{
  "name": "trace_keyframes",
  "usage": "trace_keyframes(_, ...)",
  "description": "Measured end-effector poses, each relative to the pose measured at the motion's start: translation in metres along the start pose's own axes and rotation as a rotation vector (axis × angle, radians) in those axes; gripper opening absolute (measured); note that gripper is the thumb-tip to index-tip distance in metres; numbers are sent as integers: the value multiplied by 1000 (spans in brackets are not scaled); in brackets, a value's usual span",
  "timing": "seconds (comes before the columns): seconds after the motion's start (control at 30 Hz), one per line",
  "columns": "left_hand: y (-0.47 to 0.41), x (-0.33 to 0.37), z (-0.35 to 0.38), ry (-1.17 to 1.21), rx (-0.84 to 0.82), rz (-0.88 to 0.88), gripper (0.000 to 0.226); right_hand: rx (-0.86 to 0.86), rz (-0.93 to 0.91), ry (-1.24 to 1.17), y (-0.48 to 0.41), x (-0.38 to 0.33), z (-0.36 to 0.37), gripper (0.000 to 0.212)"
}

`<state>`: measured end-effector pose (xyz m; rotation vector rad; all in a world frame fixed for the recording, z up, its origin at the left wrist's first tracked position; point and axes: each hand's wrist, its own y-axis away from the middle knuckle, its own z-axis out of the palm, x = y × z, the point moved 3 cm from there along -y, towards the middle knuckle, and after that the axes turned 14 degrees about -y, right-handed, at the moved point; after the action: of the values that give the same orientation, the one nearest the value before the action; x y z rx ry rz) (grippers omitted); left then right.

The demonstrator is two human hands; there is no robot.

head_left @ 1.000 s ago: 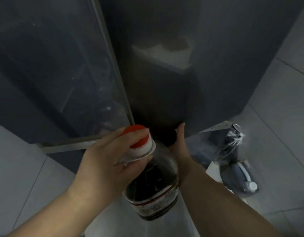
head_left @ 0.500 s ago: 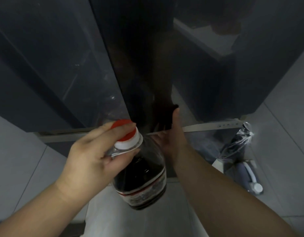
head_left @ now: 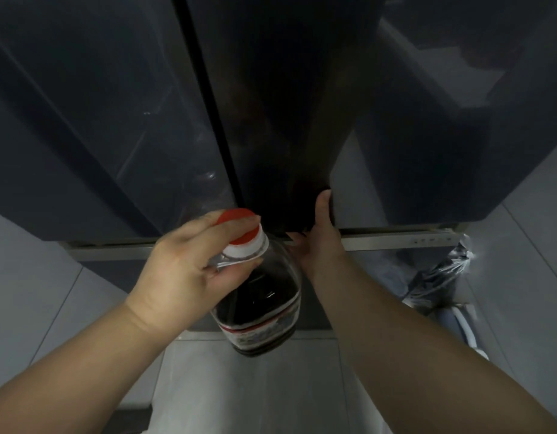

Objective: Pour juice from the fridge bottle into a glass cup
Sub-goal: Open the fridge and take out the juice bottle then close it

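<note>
Left hand [head_left: 180, 277] grips the bottle [head_left: 261, 305] by its neck, hanging upright, while right hand [head_left: 318, 236] presses the fridge door [head_left: 286, 120] just beyond; no cup in view.

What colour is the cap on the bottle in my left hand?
Red, on the clear plastic bottle of dark juice; the cap shows in the head view.

single head cam, steep downward, close on hands [head_left: 261, 261] at fridge [head_left: 114, 120] base
</note>
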<state>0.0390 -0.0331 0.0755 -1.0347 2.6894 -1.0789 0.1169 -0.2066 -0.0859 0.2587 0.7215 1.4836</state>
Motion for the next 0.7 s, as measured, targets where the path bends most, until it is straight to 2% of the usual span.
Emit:
trace_keyframes(0.2,-5,-5,13,-10,-5,-5,45,-8,-12,-21,4,-6,1,127)
trace_keyframes(0.33,-3,-5,20,28,-33,-7,44,1,74,161,-1,-8,-10,126)
trace_keyframes(0.47,-1,0,23,51,-71,-8,43,-54,79,263,28,-17,-13,120)
trace_keyframes(0.53,-2,5,21,55,-86,-16,41,-106,56,292,50,-18,-13,108)
trace_keyframes(0.63,-7,14,20,37,-125,-42,44,-185,87,312,80,-14,-19,71)
trace_keyframes(0.7,-9,19,20,54,-127,-29,44,-162,49,412,94,-13,-26,65)
